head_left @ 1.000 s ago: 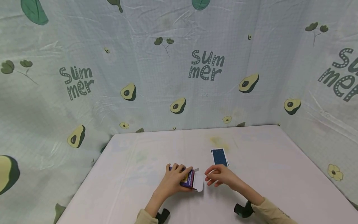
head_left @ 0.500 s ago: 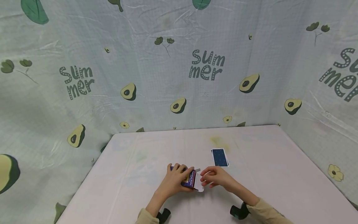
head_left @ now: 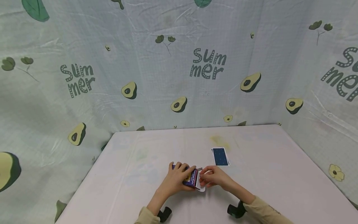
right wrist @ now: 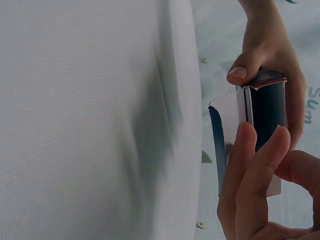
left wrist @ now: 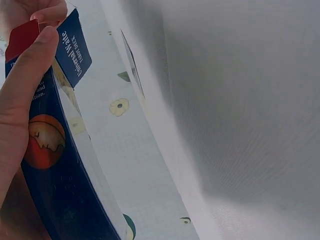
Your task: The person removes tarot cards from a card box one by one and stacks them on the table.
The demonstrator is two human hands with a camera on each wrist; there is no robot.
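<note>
My left hand (head_left: 176,179) grips a blue tarot card box (head_left: 190,179) across its top, the thumb along one edge in the left wrist view. The box lies on its side with its end open towards the right and its flaps folded out; a blue flap (left wrist: 74,49) reads "Universal Waite Tarot Deck". My right hand (head_left: 215,178) is at that open end. In the right wrist view its fingertips (right wrist: 246,131) reach the mouth of the box, where thin card edges (right wrist: 248,106) show beside a dark interior. No card is visible between finger and thumb.
Beyond the right hand, a small stack of blue-backed cards (head_left: 221,156) lies face down, slightly fanned. A white cloth covers the table (head_left: 156,146). A curtain (head_left: 156,68) with avocado prints hangs behind and at both sides. Dark wrist cameras (head_left: 237,210) sit under both forearms.
My right hand has moved left, from beside the box to its open end, where the fingers now touch. The left hand and box have shifted slightly right. The stack has stayed put.
</note>
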